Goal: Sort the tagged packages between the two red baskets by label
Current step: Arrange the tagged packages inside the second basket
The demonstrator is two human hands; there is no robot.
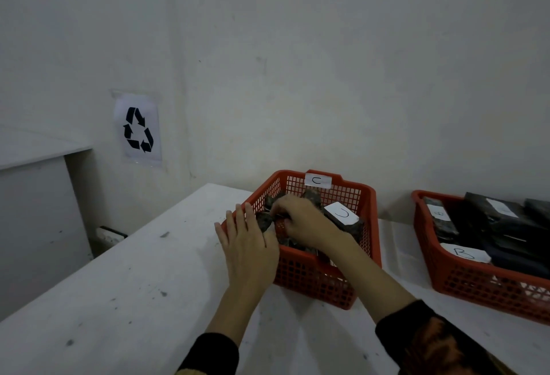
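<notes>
A red basket (pixel 315 282) tagged "C" on its far rim stands at the middle of the white table. Inside it lie dark packages, one (pixel 342 217) with a white "C" label facing up. My right hand (pixel 300 220) reaches into this basket, fingers curled round a dark package (pixel 265 221) near the left wall. My left hand (pixel 247 243) lies flat with straight fingers against the basket's left outer wall. A second red basket (pixel 476 282) at the right holds several black packages, one (pixel 464 252) labelled "B".
The white table (pixel 134 285) reaches the wall at the back and has a left edge dropping to the floor. A recycling sign (pixel 138 130) hangs on the wall. A white ledge (pixel 38 148) stands at the far left.
</notes>
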